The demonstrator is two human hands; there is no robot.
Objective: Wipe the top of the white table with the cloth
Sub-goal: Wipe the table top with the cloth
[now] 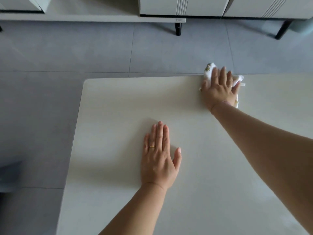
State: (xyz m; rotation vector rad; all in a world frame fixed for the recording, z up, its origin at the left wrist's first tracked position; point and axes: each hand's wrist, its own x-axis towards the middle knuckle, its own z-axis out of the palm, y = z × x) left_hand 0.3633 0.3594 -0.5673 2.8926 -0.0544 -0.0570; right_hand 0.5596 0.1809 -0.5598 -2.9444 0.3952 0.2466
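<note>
- The white bench (118, 102) fills the lower part of the head view, its rounded far-left corner toward the grey tiled floor (67, 53).
- The right hand (218, 89) lies palm-down on the white cloth (208, 72) at the far edge of the bench; its fingers (215, 73) are spread flat and press the cloth rather than clutch it.
- The cloth is bunched, with a yellowish pattern, and part of it pokes past the bench edge beyond the fingertips.
- The left hand (159, 158) rests flat on bare bench nearer the person, well apart from the cloth, its fingers straight and close together, holding nothing; a gold ring (152, 146) sits on one finger.
- Across the floor stands pale furniture (183, 5) on dark legs (177, 28).
</note>
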